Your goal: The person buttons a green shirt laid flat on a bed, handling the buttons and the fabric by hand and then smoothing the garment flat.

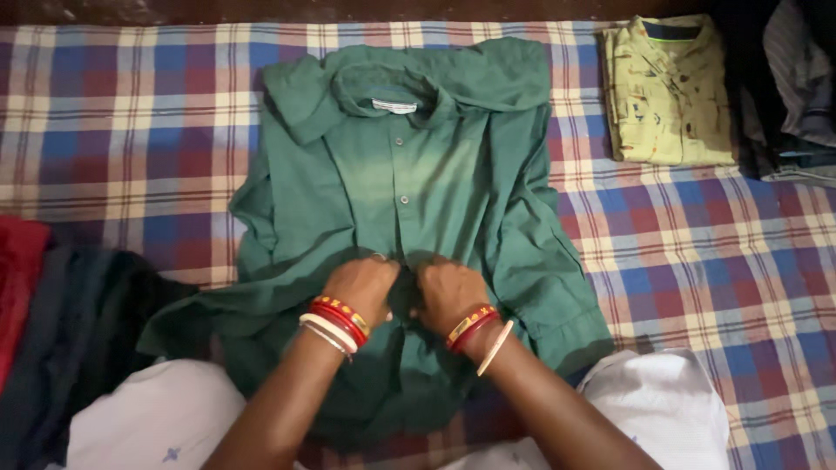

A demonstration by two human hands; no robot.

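Note:
A green button-up shirt (409, 183) lies front-up on a checked blanket (131, 122), collar toward the far side, sleeves spread loosely. My left hand (361, 285) and my right hand (446, 292) rest side by side on the button placket in the shirt's lower half, fingers curled and pinching the cloth at a button. The fingertips are hidden in the folds. Both wrists carry red, gold and white bangles.
A folded yellow-green patterned shirt (666, 91) lies at the far right. Beside it is a heap of dark and striped clothes (797, 78). Dark and red garments (52, 322) are piled at the near left. My knees in white cloth (662, 405) frame the shirt's hem.

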